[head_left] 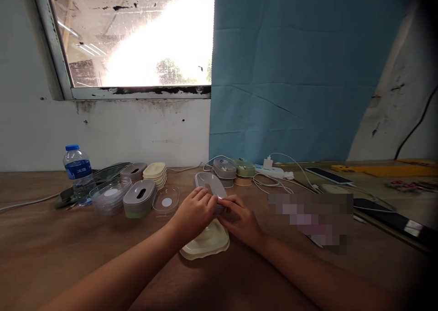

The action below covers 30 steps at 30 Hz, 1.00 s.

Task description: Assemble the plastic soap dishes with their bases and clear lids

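Both hands meet at a grey oval plastic lid (209, 182), tilted up in the middle of the table. My left hand (199, 208) is closed over its near side, fingers bent and pressed together. My right hand (242, 220) pinches the lid's near right edge between thumb and fingers. Its near part is hidden by the fingers. Just beneath the hands lies a cream plastic piece (207, 245) with a wavy rim, flat on the table. To the left stand a grey box with a green base (139, 199) and a slot in its top, and a clear tray (166, 201) with a white round sticker.
Stacked clear trays (111, 197), a pile of cream pieces (155, 173) and a water bottle (78, 174) stand at left. Grey (224, 168) and green (243, 168) boxes sit behind the hands. At right are a power strip (270, 170), cables and a phone (328, 176).
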Available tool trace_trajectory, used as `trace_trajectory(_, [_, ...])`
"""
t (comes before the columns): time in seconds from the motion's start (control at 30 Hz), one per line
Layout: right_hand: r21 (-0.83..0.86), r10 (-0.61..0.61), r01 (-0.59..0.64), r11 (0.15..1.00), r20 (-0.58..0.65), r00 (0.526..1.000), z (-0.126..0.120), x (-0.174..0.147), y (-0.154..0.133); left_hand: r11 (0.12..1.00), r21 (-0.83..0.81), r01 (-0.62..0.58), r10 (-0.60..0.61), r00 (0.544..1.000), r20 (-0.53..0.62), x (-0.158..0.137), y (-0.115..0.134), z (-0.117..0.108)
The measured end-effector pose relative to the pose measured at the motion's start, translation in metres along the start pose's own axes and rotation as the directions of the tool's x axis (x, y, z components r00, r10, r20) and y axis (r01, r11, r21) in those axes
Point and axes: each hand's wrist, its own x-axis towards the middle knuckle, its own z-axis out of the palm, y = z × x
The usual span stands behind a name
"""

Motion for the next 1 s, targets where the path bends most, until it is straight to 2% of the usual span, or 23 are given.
trace_trajectory(0.1, [-0.010, 0.041, -0.041, 0.999, -0.041, 0.998, 0.000, 0.001, 0.000, 0.999, 0.046, -0.008, 0.006, 0.999, 0.050, 0.010, 0.000, 0.000])
trace_trajectory(0.27, [0.044, 0.073, -0.075, 0.996, 0.054, 0.996, 0.001, 0.003, -0.003, 0.994, 0.014, 0.110, -0.111, 0.979, 0.170, 0.027, -0.016, -0.003])
trace_trajectory(0.4, [0.046, 0.027, -0.029, 0.999, 0.059, 0.998, -0.002, 0.003, -0.008, 0.960, -0.036, 0.278, -0.263, 0.939, 0.223, 0.039, -0.058, 0.006])
trace_trajectory(0.47, [0.039, -0.012, 0.008, 0.999, 0.101, 0.995, -0.003, 0.003, -0.009, 0.936, -0.049, 0.348, -0.326, 0.912, 0.250, 0.041, -0.085, 0.015])
trace_trajectory(0.63, [0.041, -0.030, 0.022, 0.999, 0.223, 0.974, -0.003, 0.001, -0.008, 0.853, -0.038, 0.521, -0.481, 0.811, 0.333, 0.038, -0.139, 0.043])
trace_trajectory(0.8, [0.031, -0.017, 0.010, 0.999, 0.243, 0.970, -0.003, 0.001, -0.008, 0.804, -0.001, 0.594, -0.544, 0.737, 0.401, 0.035, -0.168, 0.058])
trace_trajectory(1.0, [0.029, -0.005, -0.002, 1.000, 0.257, 0.966, -0.003, 0.001, -0.008, 0.816, 0.031, 0.577, -0.516, 0.703, 0.490, 0.028, -0.188, 0.062])
